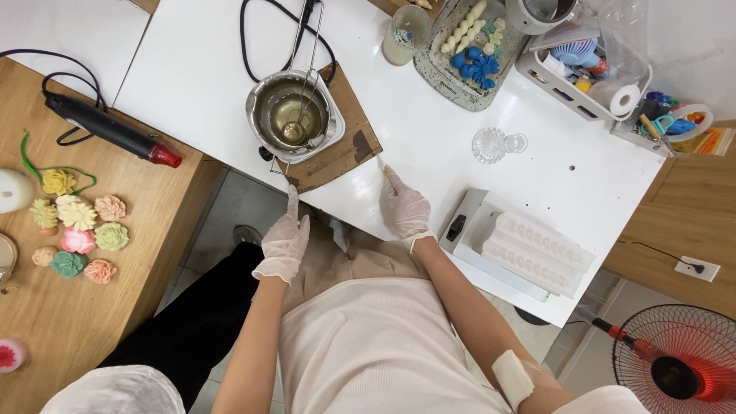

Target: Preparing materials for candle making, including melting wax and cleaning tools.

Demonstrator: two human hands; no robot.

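Left hand (285,239): gloved, fingers loosely extended and holding nothing, index tip touching the near corner of the brown board (337,146) at the white table's (199,69) front edge.
Right hand (405,208): gloved, fingers curled, pinching a thin pale stick (381,165) on the table just right of the board.
Pot (294,115): small metal one on the board, part full of clear liquid, wire handle reaching toward the far edge.
Handling, pot: likely hot and sloshy; best lifted by the handle, kept level.
Handling, stick: light, slim, probably snaps easily; pinch near its middle.
Near right corner: white ridged mould (533,249).
Side wooden table (46,299): coloured flower shapes (77,230), black heat gun (111,130).
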